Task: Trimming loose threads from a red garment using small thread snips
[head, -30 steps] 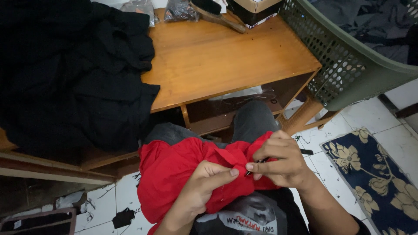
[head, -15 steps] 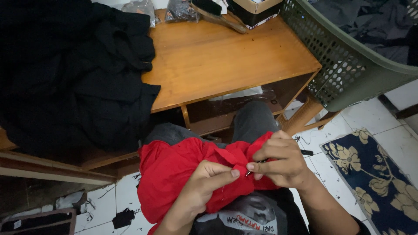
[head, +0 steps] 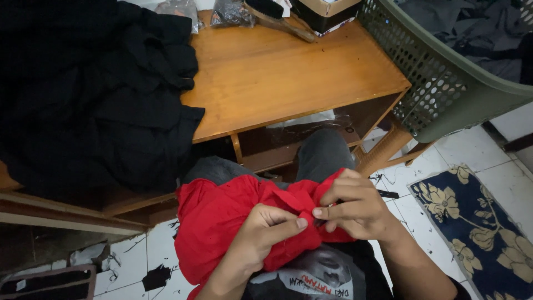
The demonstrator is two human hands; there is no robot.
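A crumpled red cloth lies across my lap, over grey trousers. My left hand pinches a fold of it from the left, thumb pointing right. My right hand grips the same fold from the right, fingertips almost meeting the left thumb. Something small and dark sits between the right fingertips; I cannot tell what it is. The low wooden table stands just beyond my knees.
A heap of black cloth covers the table's left half. A green perforated plastic basket with dark clothes stands at the right. A wooden brush and a box lie at the table's far edge. A blue floral rug covers white floor tiles.
Both hands keep pinching the red cloth in the same spot; only the fingertips shift slightly.
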